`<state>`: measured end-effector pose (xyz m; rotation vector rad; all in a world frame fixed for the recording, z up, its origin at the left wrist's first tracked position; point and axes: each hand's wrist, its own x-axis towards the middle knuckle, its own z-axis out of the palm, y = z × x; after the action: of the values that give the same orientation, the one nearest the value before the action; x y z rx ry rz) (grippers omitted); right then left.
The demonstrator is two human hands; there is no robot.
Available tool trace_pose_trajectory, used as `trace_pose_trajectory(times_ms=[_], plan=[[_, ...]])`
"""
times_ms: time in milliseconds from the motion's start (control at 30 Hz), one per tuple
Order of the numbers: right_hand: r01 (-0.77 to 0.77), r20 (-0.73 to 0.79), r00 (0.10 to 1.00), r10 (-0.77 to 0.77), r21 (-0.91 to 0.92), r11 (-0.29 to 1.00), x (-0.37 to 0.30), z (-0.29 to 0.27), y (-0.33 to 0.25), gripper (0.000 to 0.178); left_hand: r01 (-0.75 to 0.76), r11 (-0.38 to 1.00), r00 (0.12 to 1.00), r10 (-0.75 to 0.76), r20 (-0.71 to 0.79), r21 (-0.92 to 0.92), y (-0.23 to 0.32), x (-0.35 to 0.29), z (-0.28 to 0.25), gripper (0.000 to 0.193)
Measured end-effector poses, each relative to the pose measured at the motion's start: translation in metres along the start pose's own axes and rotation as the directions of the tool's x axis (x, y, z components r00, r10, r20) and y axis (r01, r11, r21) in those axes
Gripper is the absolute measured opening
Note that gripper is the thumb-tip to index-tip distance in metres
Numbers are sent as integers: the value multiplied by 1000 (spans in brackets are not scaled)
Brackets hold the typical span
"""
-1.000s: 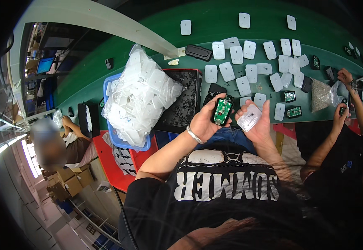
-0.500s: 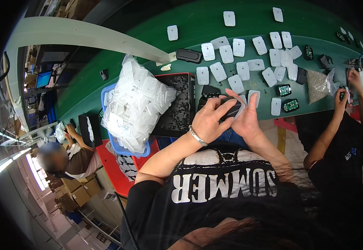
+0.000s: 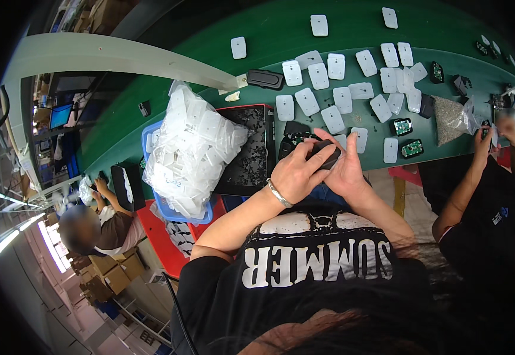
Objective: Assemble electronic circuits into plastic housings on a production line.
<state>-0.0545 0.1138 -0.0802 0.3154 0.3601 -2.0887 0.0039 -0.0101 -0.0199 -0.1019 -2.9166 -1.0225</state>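
Close in front of my chest, my left hand [image 3: 291, 176] has its fingers bent over a small black plastic case [image 3: 327, 155], and a silver bangle sits on that wrist. My right hand [image 3: 346, 173] cradles the same case from the right, thumb raised and fingers partly behind it. The underside of the case is hidden by my hands. Just beyond them, black case parts [image 3: 296, 131] lie on the green table [image 3: 367, 142]. White rounded cover plates [image 3: 332, 119] are spread over the table ahead, some overlapping.
Left of me, a blue bin [image 3: 212, 210] holds a clear bag of white covers [image 3: 195, 151], beside a black tray [image 3: 251, 160]. To the right lie green circuit boards in black cases [image 3: 411, 148] and a bag of small grains [image 3: 450, 121]. Co-workers sit on both sides.
The black case has turned between my hands, and the pale edge beside it has gone from sight. My right fingers have shifted round it. The co-worker's hands at right moved slightly.
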Motion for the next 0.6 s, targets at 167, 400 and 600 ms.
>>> trace_pose_trajectory(times_ms=[167, 400, 600], plan=[[-22, -14, 1000, 22, 18, 1000, 0, 4, -1, 77, 30, 999, 999, -31, -10, -17, 3, -2, -2, 51], [13, -10, 1000, -14, -57, 998, 2, 2, 1, 75, -6, 1000, 1000, 7, -10, 25, -1, -1, 1, 53], [12, -126, 992, -21, -72, 997, -6, 12, 1, 69, 67, 998, 996, -67, 57, 0, -6, -7, 5, 63]])
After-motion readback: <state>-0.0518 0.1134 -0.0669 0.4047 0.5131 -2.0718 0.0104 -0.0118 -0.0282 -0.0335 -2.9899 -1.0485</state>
